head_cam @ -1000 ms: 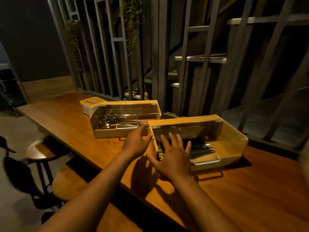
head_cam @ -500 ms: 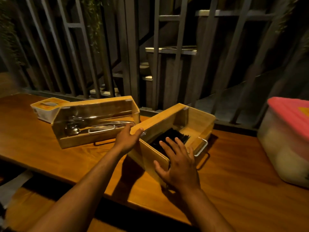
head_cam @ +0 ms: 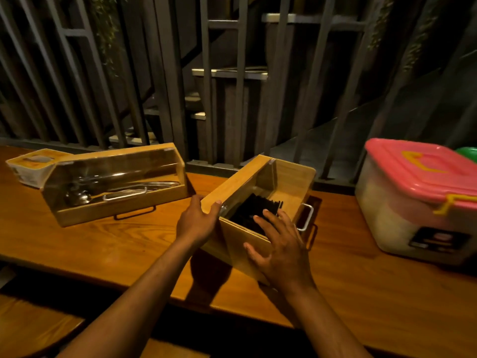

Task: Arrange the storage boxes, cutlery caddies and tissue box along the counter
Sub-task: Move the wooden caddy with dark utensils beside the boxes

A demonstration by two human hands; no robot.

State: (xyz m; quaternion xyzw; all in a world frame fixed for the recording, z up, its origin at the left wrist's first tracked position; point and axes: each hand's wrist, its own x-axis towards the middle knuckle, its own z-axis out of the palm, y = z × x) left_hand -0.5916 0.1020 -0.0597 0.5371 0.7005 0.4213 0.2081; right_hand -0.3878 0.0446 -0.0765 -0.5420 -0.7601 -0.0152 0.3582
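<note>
Two wooden cutlery caddies stand on the wooden counter (head_cam: 124, 241). The left caddy (head_cam: 116, 187) holds metal spoons behind a clear front. The right caddy (head_cam: 260, 202) holds black cutlery and sits turned at an angle to the counter's edge. My left hand (head_cam: 198, 220) grips the near left corner of the right caddy. Fingers spread, my right hand (head_cam: 278, 244) presses on its near end panel. A tissue box (head_cam: 31, 166) sits at the far left behind the left caddy. A storage box (head_cam: 418, 202) with a pink lid stands at the right.
Dark slatted railings and a staircase rise just behind the counter. A green object (head_cam: 468, 153) peeks out behind the pink-lidded box. Wooden seating (head_cam: 33, 324) shows below the counter's near edge at the lower left.
The right caddy has been swung from lying parallel to the counter to an angled position. My view has shifted right, bringing the pink-lidded box into sight. Both hands stayed on the caddy.
</note>
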